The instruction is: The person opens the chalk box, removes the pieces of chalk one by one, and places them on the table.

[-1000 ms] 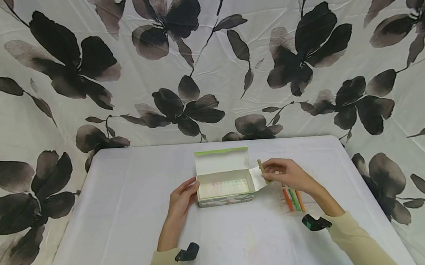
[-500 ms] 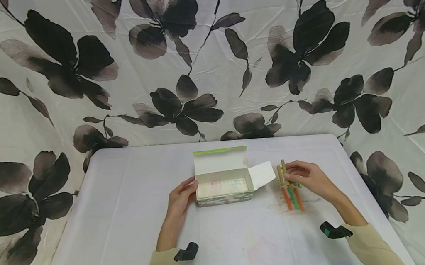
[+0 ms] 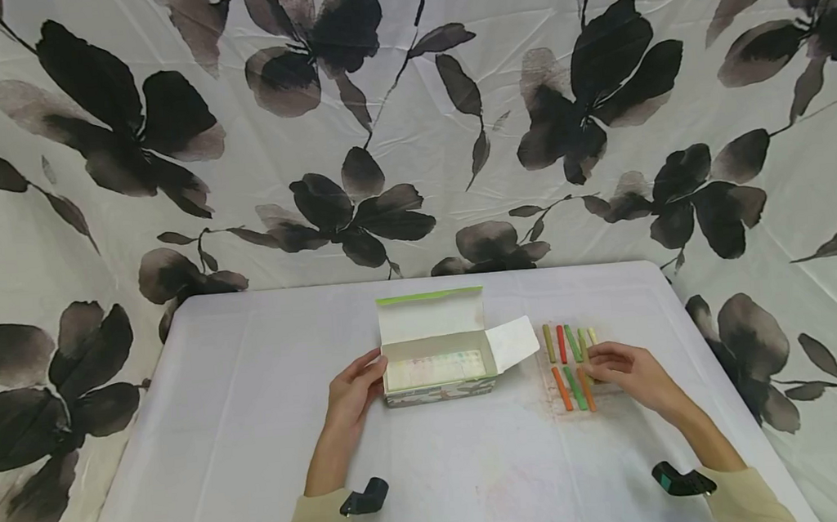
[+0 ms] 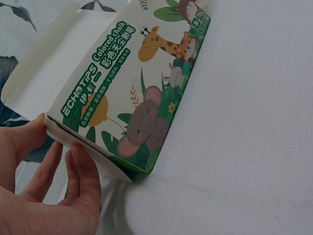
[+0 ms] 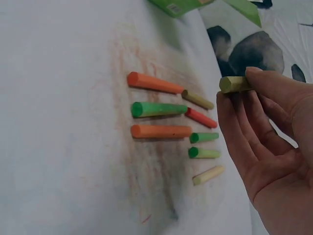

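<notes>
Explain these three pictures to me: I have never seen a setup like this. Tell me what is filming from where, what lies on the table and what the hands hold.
No machine here: a person works with two bare hands and wears three cameras. The wide picture comes from the head camera, looking down at a white table before a flowered cloth. The other two come from small cameras strapped to each wrist.

The left hand holds the left end of an open chalk box; its wrist view shows the box's side with cartoon animals, thumb and fingers gripping the end flap.

The right hand is beside the loose chalk sticks lying in rows right of the box: orange, green, red, olive and pale yellow. Its wrist view shows it pinching one olive stick, lifted off the table.
</notes>
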`<state>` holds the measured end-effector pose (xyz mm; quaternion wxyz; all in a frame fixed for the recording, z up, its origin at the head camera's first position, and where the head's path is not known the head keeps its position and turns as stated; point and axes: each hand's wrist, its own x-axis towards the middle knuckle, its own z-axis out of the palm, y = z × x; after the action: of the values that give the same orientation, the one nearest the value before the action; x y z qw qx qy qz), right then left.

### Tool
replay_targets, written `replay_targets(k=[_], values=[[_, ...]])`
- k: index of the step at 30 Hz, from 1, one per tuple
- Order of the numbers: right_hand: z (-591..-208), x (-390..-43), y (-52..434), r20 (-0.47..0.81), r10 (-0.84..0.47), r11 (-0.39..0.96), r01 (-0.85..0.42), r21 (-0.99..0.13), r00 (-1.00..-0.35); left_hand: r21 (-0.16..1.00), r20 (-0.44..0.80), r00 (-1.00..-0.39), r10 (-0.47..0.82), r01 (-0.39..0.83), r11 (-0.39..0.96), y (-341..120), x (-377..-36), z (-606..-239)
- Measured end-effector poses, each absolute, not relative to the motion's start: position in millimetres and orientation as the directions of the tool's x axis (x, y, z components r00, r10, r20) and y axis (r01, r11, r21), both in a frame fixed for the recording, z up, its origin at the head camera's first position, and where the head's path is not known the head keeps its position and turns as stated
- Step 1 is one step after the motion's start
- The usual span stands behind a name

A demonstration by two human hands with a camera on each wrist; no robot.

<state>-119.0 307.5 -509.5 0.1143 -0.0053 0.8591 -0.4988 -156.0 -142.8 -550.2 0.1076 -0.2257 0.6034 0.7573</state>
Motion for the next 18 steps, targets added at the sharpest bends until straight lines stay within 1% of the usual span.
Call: replay_targets(k=[7,12,15,18], values=[[-527,-106,318,-0.222,-0.091,0.518,0.144,-0.843,-0.971,0.868,-0.461,-0.880,-0.112,-0.421,-0.262,-143,-154,-551],[-534,-98,322,-0.268,-0.064,0.549,0.190,-0.814,-0.961,0.864,-0.468,-0.877,-0.110,-0.427,-0.266,-144,-155,-551],[-538,-93,322,-0.281,-0.049,0.599,0.197,-0.776,-0.959,0.866,-0.463,-0.880,-0.106,-0.424,-0.267,-143,-154,-550],[-542,-91,320,-0.263,-0.029,0.657,0.180,-0.732,-0.964,0.868,-0.458,-0.883,-0.107,-0.418,-0.268,-143,-153,-548]])
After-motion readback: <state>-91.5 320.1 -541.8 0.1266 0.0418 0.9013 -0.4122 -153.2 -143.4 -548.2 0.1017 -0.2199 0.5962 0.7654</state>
